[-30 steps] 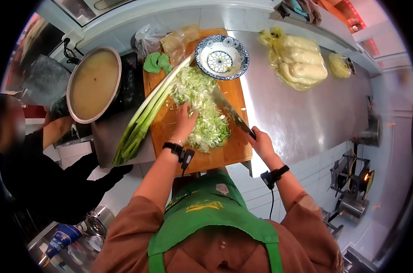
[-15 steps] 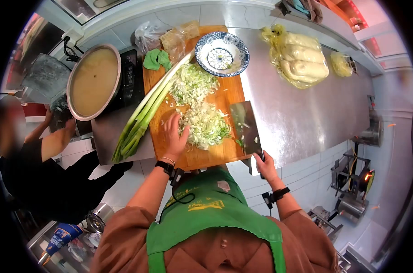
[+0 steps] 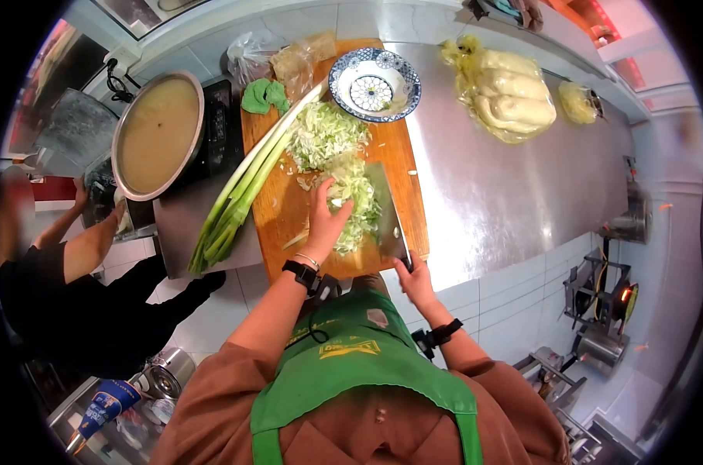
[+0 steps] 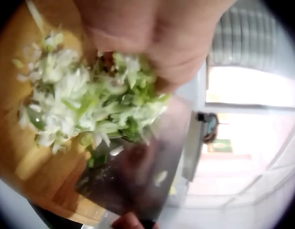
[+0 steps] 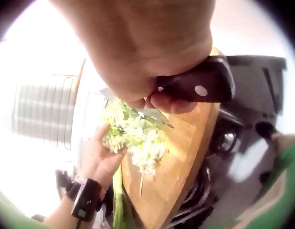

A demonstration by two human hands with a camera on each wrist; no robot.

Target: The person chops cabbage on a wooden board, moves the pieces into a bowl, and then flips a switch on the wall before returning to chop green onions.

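Note:
A heap of chopped green onion [image 3: 351, 209] lies on the wooden cutting board [image 3: 409, 205], with a second heap [image 3: 328, 136] farther back. My left hand [image 3: 330, 217] rests on the near heap's left side, fingers and thumb spread over it. My right hand [image 3: 419, 283] grips the dark riveted handle [image 5: 195, 86] of a cleaver. The broad cleaver blade [image 3: 386, 209] is along the right side of the same heap, bits of onion stuck to it [image 4: 138, 179]. Long whole green onions [image 3: 247, 190] lie along the board's left edge.
A blue-and-white bowl [image 3: 374, 85] stands at the board's back. Left are a wide pan of cloudy liquid [image 3: 158, 136], a green cloth [image 3: 264, 96] and another person [image 3: 80, 302]. Bagged pale rolls [image 3: 514, 97] lie on the steel counter [image 3: 498, 201].
The cleaver swings right from the gap between the heaps to the board's edge, then back left against the near heap. My left hand draws back, then reaches forward onto the heap.

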